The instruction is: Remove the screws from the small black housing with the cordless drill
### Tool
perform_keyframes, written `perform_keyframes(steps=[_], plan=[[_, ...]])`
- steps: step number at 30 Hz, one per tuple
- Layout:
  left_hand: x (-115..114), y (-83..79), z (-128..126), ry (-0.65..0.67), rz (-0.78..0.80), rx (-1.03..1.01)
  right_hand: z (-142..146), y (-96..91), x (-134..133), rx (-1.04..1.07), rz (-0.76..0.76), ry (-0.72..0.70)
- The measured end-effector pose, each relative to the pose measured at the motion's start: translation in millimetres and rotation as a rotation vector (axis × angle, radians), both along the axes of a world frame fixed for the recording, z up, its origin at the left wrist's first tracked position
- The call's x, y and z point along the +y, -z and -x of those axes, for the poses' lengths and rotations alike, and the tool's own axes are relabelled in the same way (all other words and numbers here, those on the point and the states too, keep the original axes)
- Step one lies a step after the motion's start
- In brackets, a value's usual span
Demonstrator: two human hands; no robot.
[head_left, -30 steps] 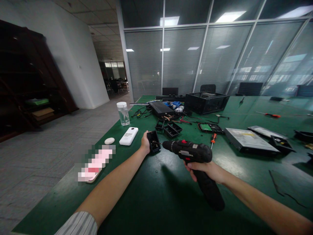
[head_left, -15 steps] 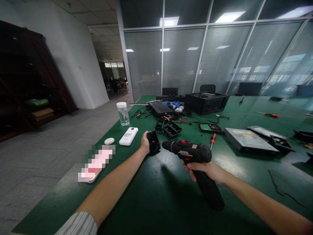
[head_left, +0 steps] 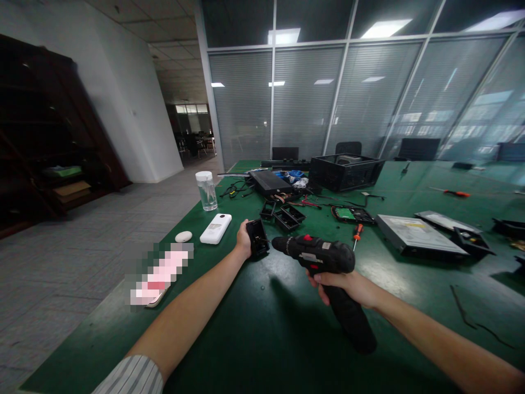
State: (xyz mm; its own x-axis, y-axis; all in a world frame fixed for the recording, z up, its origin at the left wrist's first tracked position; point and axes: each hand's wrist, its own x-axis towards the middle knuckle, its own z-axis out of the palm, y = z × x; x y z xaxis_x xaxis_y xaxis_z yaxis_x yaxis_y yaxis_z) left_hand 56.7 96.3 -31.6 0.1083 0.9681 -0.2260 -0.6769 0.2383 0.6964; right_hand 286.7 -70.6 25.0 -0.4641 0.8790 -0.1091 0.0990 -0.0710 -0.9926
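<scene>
I saw almost no change over the last second: the right hand (head_left: 356,285), fingers wrapped around its grip, held the black pistol-shaped drill (head_left: 315,253) nearly level. The left hand (head_left: 243,239) gripped the small black open box (head_left: 258,249) just off its nose; contact I couldn't tell. I judged the work paused in alignment.

The drill (head_left: 330,256) has seemingly edged very slightly closer to the black box (head_left: 258,238) since earlier.
</scene>
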Motion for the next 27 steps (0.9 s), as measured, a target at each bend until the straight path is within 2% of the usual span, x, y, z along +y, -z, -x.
perform_keyframes(steps=[5, 10, 13, 19, 27], plan=[[0, 0.3, 0, -0.01, 0.004, -0.004, 0, 0.0, 1, 0.008, -0.011, -0.009], [1, 1.0, 0, -0.007, -0.005, 0.005, 0, -8.1, -4, -0.072, -0.01, -0.067], [1, 1.0, 0, 0.004, -0.005, -0.001, 1, -11.0, -5, -0.026, -0.006, -0.075], [-2, -2.5, 0, 0.009, 0.0, -0.001, -2, -2.1, -1, 0.038, 0.003, -0.112], [-2, -3.0, -1, 0.002, 0.006, -0.016, -1, -0.7, -2, 0.022, 0.024, -0.076]])
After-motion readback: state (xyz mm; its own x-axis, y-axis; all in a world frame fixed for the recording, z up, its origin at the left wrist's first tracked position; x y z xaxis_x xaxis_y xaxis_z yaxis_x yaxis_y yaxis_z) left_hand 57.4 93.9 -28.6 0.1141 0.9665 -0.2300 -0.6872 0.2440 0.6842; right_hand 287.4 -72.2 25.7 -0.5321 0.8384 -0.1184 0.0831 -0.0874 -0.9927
